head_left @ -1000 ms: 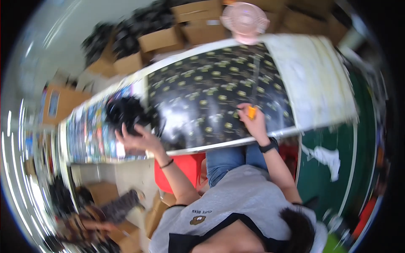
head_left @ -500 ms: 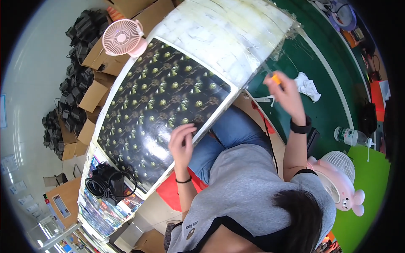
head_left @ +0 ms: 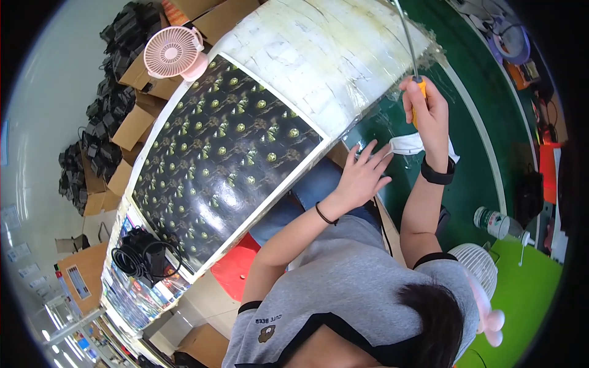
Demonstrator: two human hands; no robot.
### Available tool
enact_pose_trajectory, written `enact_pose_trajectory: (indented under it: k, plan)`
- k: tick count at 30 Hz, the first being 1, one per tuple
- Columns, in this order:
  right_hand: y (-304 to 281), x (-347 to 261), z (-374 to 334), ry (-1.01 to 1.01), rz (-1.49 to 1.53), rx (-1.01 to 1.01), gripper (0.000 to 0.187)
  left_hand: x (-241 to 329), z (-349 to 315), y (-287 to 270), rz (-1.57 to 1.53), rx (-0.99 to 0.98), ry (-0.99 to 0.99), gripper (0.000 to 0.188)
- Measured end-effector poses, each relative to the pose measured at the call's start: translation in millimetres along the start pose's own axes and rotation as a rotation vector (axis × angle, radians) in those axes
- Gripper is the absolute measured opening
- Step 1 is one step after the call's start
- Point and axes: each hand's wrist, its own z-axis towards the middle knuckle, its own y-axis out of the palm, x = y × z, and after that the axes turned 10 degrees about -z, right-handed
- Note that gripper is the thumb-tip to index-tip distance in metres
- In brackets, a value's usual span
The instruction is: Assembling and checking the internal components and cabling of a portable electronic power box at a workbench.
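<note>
My right hand (head_left: 433, 119) grips a screwdriver (head_left: 419, 86) by its orange handle. The long metal shaft points up and away, past the right edge of the white taped table section. Stretched out below it, my left hand (head_left: 359, 178) has its fingers spread and holds nothing. Its fingertips are at the left end of a crumpled white cloth or mask (head_left: 406, 145) on the green tabletop (head_left: 478, 153); whether they touch it I cannot tell. A dark patterned mat (head_left: 227, 159) covers the table to the left.
A pink fan (head_left: 175, 54) stands at the mat's far left corner. Nearer lies a black adapter with coiled cable (head_left: 144, 254). Cardboard boxes (head_left: 132, 122) and piled black adapters (head_left: 104, 129) line the left. At right are a plastic bottle (head_left: 494, 222) and another pink fan (head_left: 475, 270).
My left hand has moved right, from the mat's edge to the white cloth, and its fingers have spread. My right hand has risen slightly, with the screwdriver now pointing up.
</note>
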Motion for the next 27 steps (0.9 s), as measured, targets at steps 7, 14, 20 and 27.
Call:
enact_pose_trajectory:
  k: [7,14,20,27]
  plan:
    - [3.4,-0.5,4.2,-0.028,-0.254,-0.274,0.024,-30.6,4.2,-23.4,-0.806,0.526,-0.481,0.029]
    - [-12.5,-9.1,-0.8,-0.197,-0.465,-0.715,0.027,-58.9,-0.2,-107.2,-1.173,1.029,-0.551,0.025]
    - [-1.8,-15.0,-0.2,-0.203,-0.508,-0.74,0.027,-51.7,-21.1,-132.0,-1.272,1.178,-0.506,0.023]
    - [15.3,-13.1,-4.7,-0.239,-0.384,-0.767,0.022,-38.7,-37.9,-141.7,-1.449,1.124,-0.47,0.027]
